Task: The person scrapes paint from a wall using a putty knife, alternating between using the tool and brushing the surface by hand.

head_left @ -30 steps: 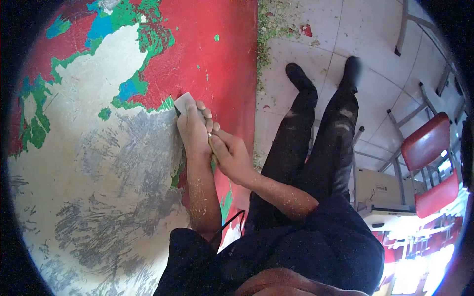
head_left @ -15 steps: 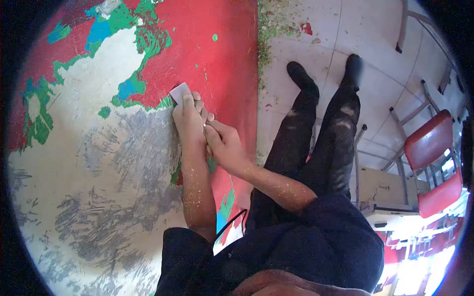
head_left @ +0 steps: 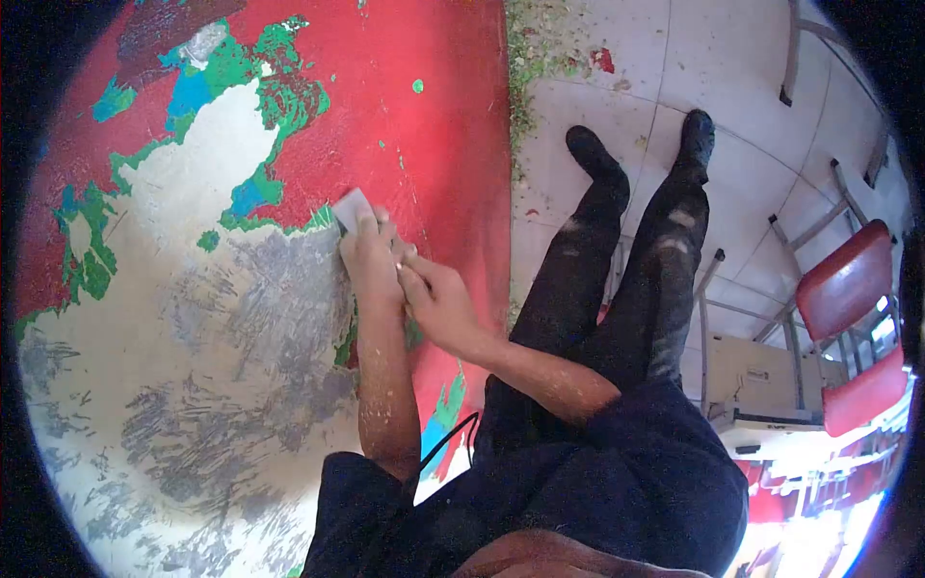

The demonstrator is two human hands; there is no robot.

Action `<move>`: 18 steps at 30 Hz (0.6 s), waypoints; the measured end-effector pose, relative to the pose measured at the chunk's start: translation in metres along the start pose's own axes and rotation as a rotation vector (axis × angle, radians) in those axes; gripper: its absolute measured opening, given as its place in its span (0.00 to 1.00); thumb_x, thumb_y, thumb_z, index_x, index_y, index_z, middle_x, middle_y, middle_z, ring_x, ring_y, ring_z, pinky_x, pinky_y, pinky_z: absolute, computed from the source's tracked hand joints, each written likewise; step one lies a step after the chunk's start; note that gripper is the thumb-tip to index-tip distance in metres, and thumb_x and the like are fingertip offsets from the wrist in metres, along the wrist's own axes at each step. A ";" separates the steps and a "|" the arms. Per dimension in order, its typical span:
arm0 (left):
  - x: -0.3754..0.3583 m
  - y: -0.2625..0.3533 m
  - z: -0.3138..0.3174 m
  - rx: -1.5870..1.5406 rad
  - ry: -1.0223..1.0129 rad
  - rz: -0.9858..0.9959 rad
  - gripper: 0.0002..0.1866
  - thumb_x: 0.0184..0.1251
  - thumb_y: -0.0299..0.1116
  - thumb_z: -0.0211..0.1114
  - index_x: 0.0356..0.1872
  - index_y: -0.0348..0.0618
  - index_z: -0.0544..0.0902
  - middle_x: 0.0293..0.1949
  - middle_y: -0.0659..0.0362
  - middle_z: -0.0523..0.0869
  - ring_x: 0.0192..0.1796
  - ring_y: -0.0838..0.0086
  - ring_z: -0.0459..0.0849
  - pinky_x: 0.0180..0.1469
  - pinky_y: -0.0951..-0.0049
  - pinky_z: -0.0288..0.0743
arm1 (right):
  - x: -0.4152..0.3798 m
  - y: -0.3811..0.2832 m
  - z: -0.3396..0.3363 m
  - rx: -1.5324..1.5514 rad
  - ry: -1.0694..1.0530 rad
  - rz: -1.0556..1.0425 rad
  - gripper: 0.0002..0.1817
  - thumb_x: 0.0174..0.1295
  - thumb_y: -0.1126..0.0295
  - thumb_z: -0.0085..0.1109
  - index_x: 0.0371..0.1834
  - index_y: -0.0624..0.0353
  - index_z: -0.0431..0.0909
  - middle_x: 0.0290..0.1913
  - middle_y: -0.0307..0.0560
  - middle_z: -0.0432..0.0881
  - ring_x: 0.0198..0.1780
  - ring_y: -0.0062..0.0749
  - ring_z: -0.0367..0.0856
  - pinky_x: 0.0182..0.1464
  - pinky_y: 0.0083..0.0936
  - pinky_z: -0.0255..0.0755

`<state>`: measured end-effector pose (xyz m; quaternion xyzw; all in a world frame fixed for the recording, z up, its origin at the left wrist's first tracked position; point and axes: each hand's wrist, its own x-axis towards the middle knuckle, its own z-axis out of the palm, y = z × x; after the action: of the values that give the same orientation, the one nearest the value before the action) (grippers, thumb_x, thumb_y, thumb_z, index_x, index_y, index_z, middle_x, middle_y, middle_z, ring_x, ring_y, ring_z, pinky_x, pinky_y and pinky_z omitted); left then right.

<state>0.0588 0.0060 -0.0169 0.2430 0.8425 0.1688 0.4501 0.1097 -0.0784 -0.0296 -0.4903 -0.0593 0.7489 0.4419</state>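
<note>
A scraper (head_left: 354, 208) with a flat, pale metal blade lies against the painted wall (head_left: 443, 135). My left hand (head_left: 371, 260) is closed round it just behind the blade, with the fingers along the blade's base. My right hand (head_left: 438, 299) is closed at the handle end, right beside the left; the hands hide most of the handle. Under the blade, red paint meets a ragged green edge (head_left: 323, 220). Below and left of it spreads a bare, grey-streaked patch (head_left: 241, 328). Pale flecks dot both forearms.
Paint chips (head_left: 540, 72) are scattered on the tiled floor (head_left: 631, 125) along the wall's foot. My legs in dark trousers (head_left: 578, 260) stand beside the wall. Red chairs (head_left: 845, 279) with metal frames and a pale box-like piece (head_left: 756, 371) are at the right. A dark cable (head_left: 453, 435) hangs near my waist.
The scraper and both hands have moved a short way down in the view, toward my body. The grip looks the same. The whole view has shifted slightly.
</note>
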 end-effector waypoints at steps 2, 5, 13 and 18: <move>0.006 0.007 0.007 0.015 -0.031 0.062 0.15 0.71 0.43 0.46 0.29 0.44 0.71 0.15 0.68 0.61 0.14 0.82 0.58 0.18 0.74 0.60 | 0.001 0.010 0.005 0.025 0.056 -0.086 0.12 0.66 0.67 0.45 0.42 0.66 0.74 0.28 0.59 0.74 0.33 0.48 0.75 0.33 0.35 0.68; -0.001 -0.013 -0.006 -0.090 -0.038 -0.002 0.18 0.72 0.45 0.45 0.28 0.43 0.71 0.14 0.68 0.61 0.14 0.81 0.59 0.18 0.75 0.61 | -0.007 0.009 0.001 0.013 0.044 -0.091 0.12 0.66 0.68 0.45 0.41 0.67 0.73 0.24 0.52 0.72 0.28 0.35 0.71 0.30 0.30 0.67; -0.002 -0.005 -0.002 -0.031 0.010 0.015 0.20 0.72 0.47 0.43 0.26 0.44 0.70 0.13 0.68 0.61 0.15 0.80 0.60 0.20 0.75 0.61 | -0.005 0.001 -0.001 -0.036 0.043 -0.117 0.15 0.65 0.65 0.47 0.44 0.67 0.74 0.33 0.68 0.77 0.35 0.59 0.79 0.35 0.38 0.72; 0.006 0.000 -0.008 0.040 -0.066 0.034 0.18 0.71 0.46 0.46 0.23 0.48 0.70 0.14 0.69 0.61 0.15 0.80 0.60 0.19 0.75 0.59 | 0.010 0.011 0.010 0.091 0.018 -0.055 0.15 0.66 0.64 0.46 0.40 0.67 0.75 0.26 0.61 0.76 0.28 0.44 0.79 0.34 0.35 0.71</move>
<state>0.0488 0.0085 -0.0169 0.2719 0.8261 0.1515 0.4698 0.0940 -0.0741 -0.0369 -0.4748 -0.0346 0.7339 0.4846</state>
